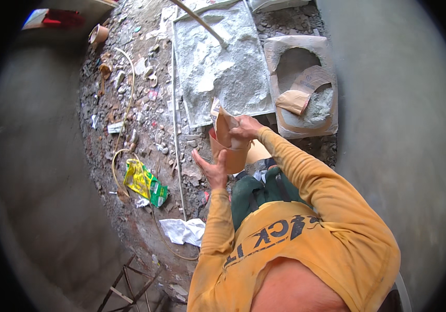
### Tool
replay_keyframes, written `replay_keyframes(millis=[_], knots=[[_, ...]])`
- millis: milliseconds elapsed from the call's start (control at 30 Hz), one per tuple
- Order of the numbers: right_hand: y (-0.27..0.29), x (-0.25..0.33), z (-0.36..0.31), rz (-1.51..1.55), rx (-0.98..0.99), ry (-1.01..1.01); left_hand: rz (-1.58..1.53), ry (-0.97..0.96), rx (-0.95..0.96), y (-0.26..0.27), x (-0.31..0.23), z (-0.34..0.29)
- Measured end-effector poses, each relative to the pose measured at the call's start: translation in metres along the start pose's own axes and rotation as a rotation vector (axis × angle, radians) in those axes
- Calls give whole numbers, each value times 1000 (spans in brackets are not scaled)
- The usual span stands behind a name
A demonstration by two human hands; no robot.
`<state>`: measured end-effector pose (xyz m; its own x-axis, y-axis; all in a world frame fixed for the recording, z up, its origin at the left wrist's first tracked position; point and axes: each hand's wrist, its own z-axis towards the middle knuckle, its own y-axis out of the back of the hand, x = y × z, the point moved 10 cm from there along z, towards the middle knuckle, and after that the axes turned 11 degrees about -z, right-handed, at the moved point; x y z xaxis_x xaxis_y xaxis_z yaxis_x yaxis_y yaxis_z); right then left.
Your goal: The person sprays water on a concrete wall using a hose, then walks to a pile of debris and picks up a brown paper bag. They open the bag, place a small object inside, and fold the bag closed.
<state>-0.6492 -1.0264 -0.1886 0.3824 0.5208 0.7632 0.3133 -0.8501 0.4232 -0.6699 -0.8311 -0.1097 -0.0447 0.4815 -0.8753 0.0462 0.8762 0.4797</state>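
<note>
My right hand (246,128) is closed on a piece of brown paper (224,129), which stands up out of a terracotta-coloured bucket (235,160). The paper's lower end is hidden inside the bucket. At the bucket's left side is my left hand (213,169), its fingers spread and its thumb in front of the wall; how firmly it touches cannot be made out. Just beyond lies a shallow tray (197,125) of pale grey powdery material (223,73). A long handle (199,20) sticks up from that material.
Right of the tray lies a torn-open paper sack (275,78) with grey powder (319,106) inside. Rubble covers the ground at left, with a hose (131,78), a yellow-green packet (145,182) and a white cloth (184,231). Grey walls (389,130) flank both sides.
</note>
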Motion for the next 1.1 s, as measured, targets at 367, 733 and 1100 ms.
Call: replay_keyframes(millis=[367, 733, 1100], knots=[[97, 30, -24, 142, -52, 118, -849, 387, 201, -81, 10, 33], [79, 207, -30, 130, -277, 437, -1149, 341, 303, 17, -31, 96], [-90, 209, 59, 323, -107, 175, -307, -119, -151, 232, -7, 125]])
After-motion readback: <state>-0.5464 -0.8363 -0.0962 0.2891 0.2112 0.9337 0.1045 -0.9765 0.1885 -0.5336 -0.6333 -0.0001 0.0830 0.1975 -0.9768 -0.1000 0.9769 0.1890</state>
